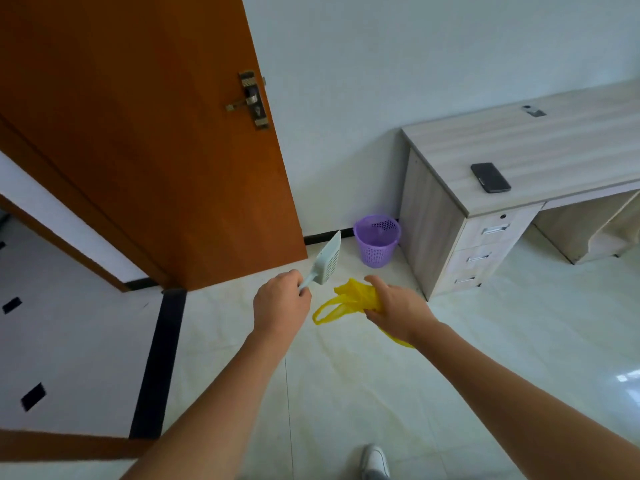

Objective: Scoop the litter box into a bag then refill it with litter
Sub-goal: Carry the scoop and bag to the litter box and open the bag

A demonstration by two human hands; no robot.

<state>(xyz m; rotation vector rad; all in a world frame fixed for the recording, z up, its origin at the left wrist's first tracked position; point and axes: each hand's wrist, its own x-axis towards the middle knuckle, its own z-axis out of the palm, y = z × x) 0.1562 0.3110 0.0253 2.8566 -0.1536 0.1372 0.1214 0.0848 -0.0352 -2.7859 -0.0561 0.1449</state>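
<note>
Head view: the left hand (280, 299) is curled tight round the thin handle of a pale, slotted plastic scoop (328, 259), whose flat blade points toward one o'clock. At three o'clock from it, the right hand (394, 308) clutches a crumpled, thin yellow plastic bag (349, 295) with one handle loop drooping. Beyond, at twelve o'clock, a round purple mesh basket (376, 242) stands on the glossy floor beside a wood-grain desk (519, 147).

Single head cam, wide-angle, pitched forward and down from standing height: floor (346, 393) close below, door (138, 133) left, desk (519, 150) right, wall (415, 46) ahead.
</note>
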